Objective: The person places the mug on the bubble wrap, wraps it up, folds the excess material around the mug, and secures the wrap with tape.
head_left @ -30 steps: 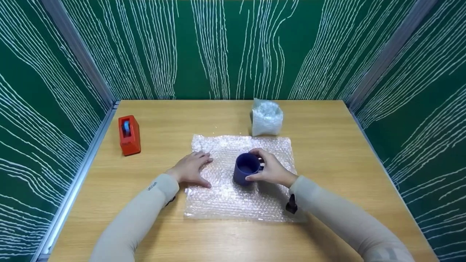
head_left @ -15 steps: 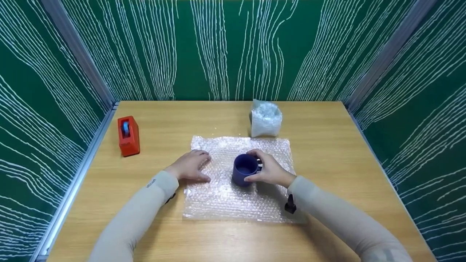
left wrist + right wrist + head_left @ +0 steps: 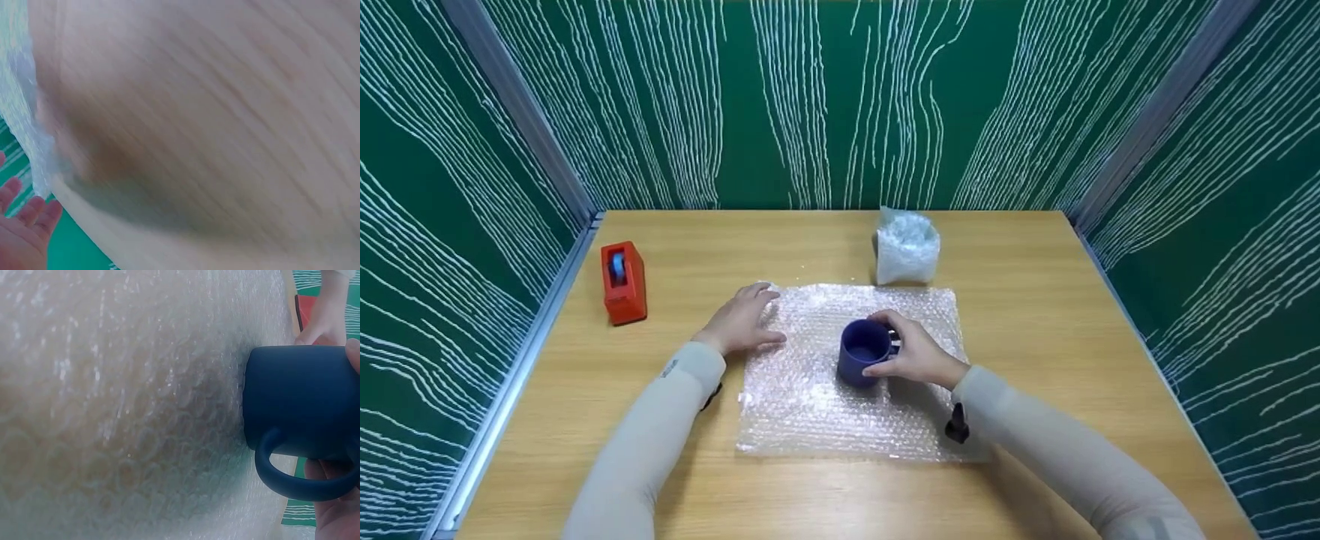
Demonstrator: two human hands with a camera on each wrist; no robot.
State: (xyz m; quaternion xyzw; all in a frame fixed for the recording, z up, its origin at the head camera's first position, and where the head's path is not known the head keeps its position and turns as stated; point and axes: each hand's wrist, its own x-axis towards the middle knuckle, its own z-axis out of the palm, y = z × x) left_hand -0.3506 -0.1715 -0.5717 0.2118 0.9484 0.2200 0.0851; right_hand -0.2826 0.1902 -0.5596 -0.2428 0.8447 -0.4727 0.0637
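Note:
A dark blue mug [image 3: 858, 365] stands upright near the middle of a sheet of bubble wrap [image 3: 802, 405] in the head view. My right hand [image 3: 911, 351] holds it at the handle side, thumb and fingers around its upper wall. In the right wrist view the mug's handle [image 3: 304, 486] shows, with the base on the wrap. My left hand [image 3: 741, 321] lies at the wrap's upper left edge, fingers spread and fairly straight. The left wrist view shows its fingertips [image 3: 50, 214] near the wrap's edge [image 3: 34, 124].
A red tape dispenser [image 3: 624, 285] with a blue roll stands at the table's left. Behind the sheet, close to its far edge, stands a bubble-wrapped bundle [image 3: 908, 251]. Green walls with white lines [image 3: 840, 105] enclose the wooden table [image 3: 1057, 330] at the back and sides.
My left hand has slid away from me and slightly left, toward the wrap's far left corner. The right hand and the mug have stayed in place.

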